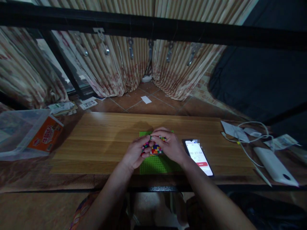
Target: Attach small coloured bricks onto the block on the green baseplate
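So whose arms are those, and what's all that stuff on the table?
The camera sits on a person's head and looks down, so the two arms are that person's own. The left hand and right hand meet over a green studded plate on the wooden table. Together they hold a small cluster of colourful bricks. Right of them lies a phone with its screen lit. Further right are a white cable and a white box; far left is a plastic bag.
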`<state>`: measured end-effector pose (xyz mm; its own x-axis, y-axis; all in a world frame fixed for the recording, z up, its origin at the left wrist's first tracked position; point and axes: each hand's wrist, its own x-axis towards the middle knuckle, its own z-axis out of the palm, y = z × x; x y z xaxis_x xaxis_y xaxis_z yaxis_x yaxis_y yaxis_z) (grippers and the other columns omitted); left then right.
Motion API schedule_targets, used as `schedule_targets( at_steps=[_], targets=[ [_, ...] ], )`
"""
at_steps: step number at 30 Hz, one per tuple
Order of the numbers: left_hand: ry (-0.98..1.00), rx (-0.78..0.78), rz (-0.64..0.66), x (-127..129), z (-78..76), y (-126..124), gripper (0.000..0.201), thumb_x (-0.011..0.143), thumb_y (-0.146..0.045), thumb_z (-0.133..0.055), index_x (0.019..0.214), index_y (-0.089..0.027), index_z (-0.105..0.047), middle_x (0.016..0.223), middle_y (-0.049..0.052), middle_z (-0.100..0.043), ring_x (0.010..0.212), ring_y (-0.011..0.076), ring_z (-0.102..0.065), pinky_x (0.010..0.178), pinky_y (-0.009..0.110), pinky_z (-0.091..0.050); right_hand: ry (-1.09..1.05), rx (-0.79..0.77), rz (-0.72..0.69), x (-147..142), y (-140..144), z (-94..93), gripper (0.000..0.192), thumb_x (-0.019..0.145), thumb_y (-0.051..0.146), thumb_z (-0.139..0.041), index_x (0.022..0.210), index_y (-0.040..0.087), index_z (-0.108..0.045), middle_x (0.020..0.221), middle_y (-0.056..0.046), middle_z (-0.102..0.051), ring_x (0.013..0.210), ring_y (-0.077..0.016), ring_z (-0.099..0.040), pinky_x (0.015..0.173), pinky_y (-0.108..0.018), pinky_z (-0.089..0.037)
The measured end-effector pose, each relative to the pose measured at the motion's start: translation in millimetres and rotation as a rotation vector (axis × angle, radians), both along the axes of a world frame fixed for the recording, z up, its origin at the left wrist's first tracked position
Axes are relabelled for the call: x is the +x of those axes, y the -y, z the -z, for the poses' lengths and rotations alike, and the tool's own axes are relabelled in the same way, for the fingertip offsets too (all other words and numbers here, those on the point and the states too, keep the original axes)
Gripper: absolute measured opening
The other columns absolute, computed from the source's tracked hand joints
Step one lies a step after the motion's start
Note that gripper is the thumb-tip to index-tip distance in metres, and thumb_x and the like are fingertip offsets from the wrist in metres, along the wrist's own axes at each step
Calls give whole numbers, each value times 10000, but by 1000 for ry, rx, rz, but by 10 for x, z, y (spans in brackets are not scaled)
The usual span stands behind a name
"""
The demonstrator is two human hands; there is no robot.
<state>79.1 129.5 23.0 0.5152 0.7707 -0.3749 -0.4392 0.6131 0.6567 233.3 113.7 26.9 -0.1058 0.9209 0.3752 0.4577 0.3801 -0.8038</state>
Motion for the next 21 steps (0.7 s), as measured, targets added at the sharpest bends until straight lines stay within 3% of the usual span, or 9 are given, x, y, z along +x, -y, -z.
schedule_targets(
  at_steps=[7, 13, 17, 21],
  targets=[
    [3, -10, -4, 11, 9, -7, 212, 751, -275, -710, 773, -107, -582, 656, -15, -482, 439, 12, -344, 341, 103, -205, 32, 44, 68, -29, 9, 5, 133, 896, 253, -577, 847, 233, -699, 878, -26, -676, 887, -172, -624, 837, -316, -462],
    [18, -98, -54, -12, 20, -44, 245, 841, -333, -622, 750, -119, -546, 638, -26, -440, 423, 10, -322, 339, 98, -206, 141, 27, 225, 378, -108, 85, 169, 889, 323, -567, 845, 238, -706, 889, -46, -692, 899, -214, -627, 859, -362, -456],
    [20, -129, -83, -23, 10, -64, 303, 878, -378, -561, 714, -125, -528, 618, -23, -435, 404, 13, -310, 329, 105, -195, 186, -17, 219, 541, -169, 191, 173, 879, 336, -577, 849, 231, -711, 895, -55, -708, 887, -219, -638, 847, -366, -463],
    [40, -151, -91, -35, -14, -71, 271, 892, -302, -460, 713, -118, -547, 608, -6, -442, 397, 27, -316, 325, 118, -199, 237, -56, 185, 450, -184, 230, 182, 883, 314, -569, 853, 227, -727, 904, -55, -706, 901, -216, -633, 853, -367, -456]
  ],
)
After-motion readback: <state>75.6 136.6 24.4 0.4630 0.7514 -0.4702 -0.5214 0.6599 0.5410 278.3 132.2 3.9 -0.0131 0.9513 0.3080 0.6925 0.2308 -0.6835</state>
